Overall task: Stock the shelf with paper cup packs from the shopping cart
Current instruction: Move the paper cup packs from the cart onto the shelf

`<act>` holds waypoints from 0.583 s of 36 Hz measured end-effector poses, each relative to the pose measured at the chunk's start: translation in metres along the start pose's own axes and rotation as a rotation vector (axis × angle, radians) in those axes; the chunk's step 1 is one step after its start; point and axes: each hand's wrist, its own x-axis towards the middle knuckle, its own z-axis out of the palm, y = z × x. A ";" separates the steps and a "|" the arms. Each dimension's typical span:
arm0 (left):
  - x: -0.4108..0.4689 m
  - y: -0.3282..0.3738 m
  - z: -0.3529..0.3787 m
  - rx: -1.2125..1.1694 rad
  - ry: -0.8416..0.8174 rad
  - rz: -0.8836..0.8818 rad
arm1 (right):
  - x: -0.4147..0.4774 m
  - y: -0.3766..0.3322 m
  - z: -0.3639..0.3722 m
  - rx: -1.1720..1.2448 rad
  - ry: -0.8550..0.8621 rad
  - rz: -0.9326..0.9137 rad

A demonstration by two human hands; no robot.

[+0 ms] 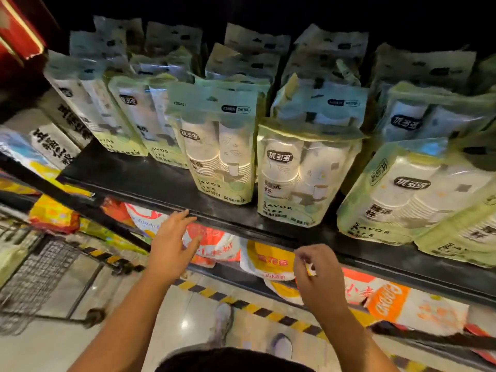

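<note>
Both bare forearms reach forward from below. The left hand (173, 238) is wide open with its fingers spread and holds nothing; its fingertips are at the front edge of the black shelf (128, 181), contact unclear. The right hand (319, 275) hangs below that edge, fingers loosely curled and apparently empty. Paper cup packs (222, 157) stand in rows along the shelf: glossy clear plastic bags with pale green print, each showing stacked white cups. At the shelf's right end some lie tilted. A wire-mesh shopping cart (35, 277) stands at lower left. Crinkled orange-and-white bags (264, 261) fill the level beneath.
</note>
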 end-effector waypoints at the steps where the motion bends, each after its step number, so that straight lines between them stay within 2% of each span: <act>1: -0.007 -0.002 0.000 0.024 -0.004 -0.006 | -0.005 -0.001 0.002 0.012 -0.088 -0.003; 6: -0.047 -0.025 0.005 0.033 -0.091 -0.081 | -0.023 -0.016 0.032 0.022 -0.521 0.174; 9: -0.075 -0.033 -0.001 0.033 -0.163 -0.131 | -0.021 -0.028 0.050 -0.131 -0.791 0.193; 12: -0.099 -0.060 -0.006 0.075 -0.189 -0.212 | -0.018 -0.037 0.069 -0.307 -0.973 0.157; 16: -0.127 -0.106 -0.019 0.269 -0.248 -0.332 | -0.010 -0.052 0.095 -0.493 -1.127 0.078; 21: -0.144 -0.139 -0.050 0.290 -0.210 -0.437 | -0.004 -0.097 0.137 -0.564 -1.162 -0.047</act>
